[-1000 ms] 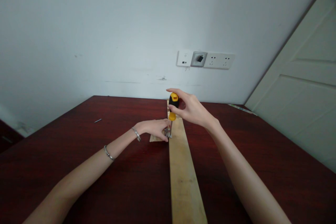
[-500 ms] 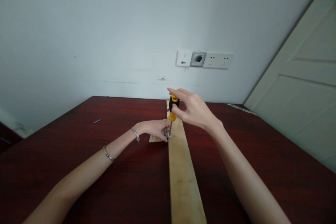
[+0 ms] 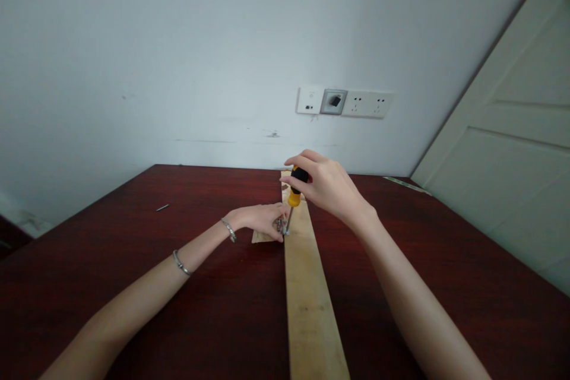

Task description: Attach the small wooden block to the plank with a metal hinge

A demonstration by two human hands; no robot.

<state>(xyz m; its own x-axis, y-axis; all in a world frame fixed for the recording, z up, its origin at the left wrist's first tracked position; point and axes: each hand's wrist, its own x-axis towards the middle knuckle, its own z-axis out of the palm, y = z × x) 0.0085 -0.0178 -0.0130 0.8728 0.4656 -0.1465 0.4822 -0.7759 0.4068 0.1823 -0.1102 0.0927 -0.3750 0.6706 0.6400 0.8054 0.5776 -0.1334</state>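
Observation:
A yellow and black screwdriver (image 3: 294,195) is gripped by its handle in my right hand (image 3: 327,181), shaft pointing down and slightly tilted. Its tip meets a small metal hinge (image 3: 282,226) at the left edge of a long wooden board (image 3: 309,285). My left hand (image 3: 262,219) is closed around the hinge, thumb and fingers on either side, and partly covers it. Under that hand a shorter wooden piece (image 3: 262,237) juts out to the left of the board.
The dark red table (image 3: 200,320) bears a small thin metal rod (image 3: 162,208) at the left. A narrow printed strip (image 3: 407,184) lies at the back right. Behind stands a white wall with sockets (image 3: 365,104); a pale door (image 3: 512,124) is on the right.
My right hand has shifted its fingers on the handle, and the screwdriver leans a little more to the right. My left hand stays on the hinge.

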